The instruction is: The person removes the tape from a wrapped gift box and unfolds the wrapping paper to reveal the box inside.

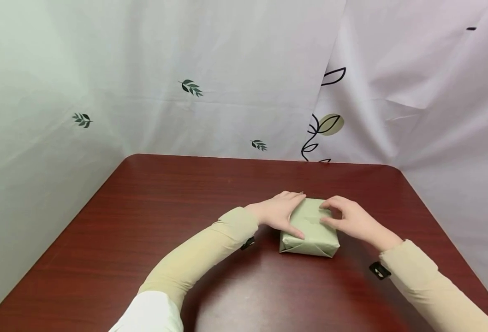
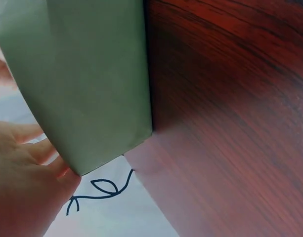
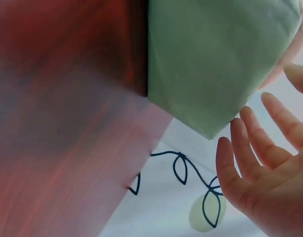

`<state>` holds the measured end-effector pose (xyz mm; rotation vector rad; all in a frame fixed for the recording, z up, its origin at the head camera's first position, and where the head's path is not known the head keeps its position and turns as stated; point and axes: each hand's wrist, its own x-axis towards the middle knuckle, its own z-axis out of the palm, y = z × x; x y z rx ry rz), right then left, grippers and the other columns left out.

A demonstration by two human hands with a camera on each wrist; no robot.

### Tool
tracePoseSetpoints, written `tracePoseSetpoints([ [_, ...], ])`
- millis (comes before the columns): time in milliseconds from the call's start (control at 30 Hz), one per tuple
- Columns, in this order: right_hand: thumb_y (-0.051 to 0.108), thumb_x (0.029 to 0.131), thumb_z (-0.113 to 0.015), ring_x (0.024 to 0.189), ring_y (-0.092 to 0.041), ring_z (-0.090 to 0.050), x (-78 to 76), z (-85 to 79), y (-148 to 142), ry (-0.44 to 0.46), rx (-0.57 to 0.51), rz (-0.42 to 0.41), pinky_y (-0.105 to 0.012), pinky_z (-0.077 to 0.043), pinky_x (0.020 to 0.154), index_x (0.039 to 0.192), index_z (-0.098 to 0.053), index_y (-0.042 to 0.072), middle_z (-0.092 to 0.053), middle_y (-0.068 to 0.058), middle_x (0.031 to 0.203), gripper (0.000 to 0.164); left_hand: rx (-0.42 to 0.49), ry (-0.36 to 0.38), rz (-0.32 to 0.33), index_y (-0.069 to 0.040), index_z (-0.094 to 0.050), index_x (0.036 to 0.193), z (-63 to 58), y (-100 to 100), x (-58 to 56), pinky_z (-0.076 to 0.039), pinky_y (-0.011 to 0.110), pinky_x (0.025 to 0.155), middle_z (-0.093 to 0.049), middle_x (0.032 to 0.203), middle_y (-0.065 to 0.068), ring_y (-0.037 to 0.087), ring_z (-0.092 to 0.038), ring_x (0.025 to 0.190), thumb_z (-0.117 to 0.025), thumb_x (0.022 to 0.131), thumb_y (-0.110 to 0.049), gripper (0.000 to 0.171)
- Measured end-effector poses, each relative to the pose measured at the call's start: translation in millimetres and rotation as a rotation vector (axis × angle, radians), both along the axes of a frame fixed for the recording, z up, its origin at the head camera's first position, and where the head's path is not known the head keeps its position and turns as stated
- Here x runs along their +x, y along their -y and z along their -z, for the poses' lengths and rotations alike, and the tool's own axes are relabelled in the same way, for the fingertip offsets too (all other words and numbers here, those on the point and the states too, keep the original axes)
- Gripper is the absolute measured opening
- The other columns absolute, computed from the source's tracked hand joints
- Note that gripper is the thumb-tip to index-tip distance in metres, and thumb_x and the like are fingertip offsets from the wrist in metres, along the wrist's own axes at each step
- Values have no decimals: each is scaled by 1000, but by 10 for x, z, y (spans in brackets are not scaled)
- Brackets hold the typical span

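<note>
A box wrapped in pale green paper (image 1: 312,229) lies on the table, with folded flaps on its near end. My left hand (image 1: 280,212) rests across its left edge, thumb and fingers spread over the top. In the left wrist view, that hand (image 2: 25,173) is partly cut off, and its fingers bend over the edge of the wrapped box (image 2: 84,89). My right hand (image 1: 349,220) is at the box's right edge with loosely bent fingers. In the right wrist view, the fingertips of my right hand (image 3: 270,168) are apart, right at the edge of the wrapped box (image 3: 210,64).
The dark red wooden table (image 1: 177,203) has rounded far corners. White fabric sheets (image 1: 227,55) with leaf prints hang behind it and along both sides. A small black device (image 1: 379,270) is strapped at the right wrist, and another black device (image 1: 247,243) at the left.
</note>
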<state>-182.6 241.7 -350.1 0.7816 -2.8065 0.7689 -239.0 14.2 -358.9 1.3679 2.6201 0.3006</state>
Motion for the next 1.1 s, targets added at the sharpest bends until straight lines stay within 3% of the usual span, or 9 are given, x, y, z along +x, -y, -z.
tracePoseSetpoints([
  [267, 18, 70, -82, 86, -15, -53, 71, 123, 41, -168, 37, -132, -33, -43, 75, 94, -67, 12, -61, 1, 96, 29, -12, 2, -12, -5, -23, 150, 42, 82, 40, -23, 39, 114, -29, 152, 15, 26, -26, 140, -71, 69, -65, 111],
  [467, 19, 71, -82, 86, -16, -53, 50, 99, 40, -152, 63, -117, -34, -43, 75, 96, -67, 11, -60, 0, 96, 30, -28, -19, -25, -7, -24, 149, 33, 65, 64, -25, 40, 114, -28, 152, 15, 28, -27, 138, -69, 68, -69, 111],
  [767, 15, 76, -78, 74, -8, -51, 63, 34, 193, -97, 29, -97, -25, -45, 67, 90, -67, 11, -59, 4, 88, 19, -9, -16, -54, -12, -26, 149, 9, 51, 63, -27, 40, 112, -32, 152, 10, 26, -29, 137, -70, 66, -69, 110],
  [1100, 20, 71, -81, 72, -12, -50, 41, 51, 335, -100, 48, -40, -28, -43, 65, 81, -66, 9, -58, 0, 82, 22, -4, -2, -64, -10, -29, 148, 12, 66, 59, -28, 40, 111, -32, 151, 11, 25, -30, 135, -72, 67, -66, 107],
])
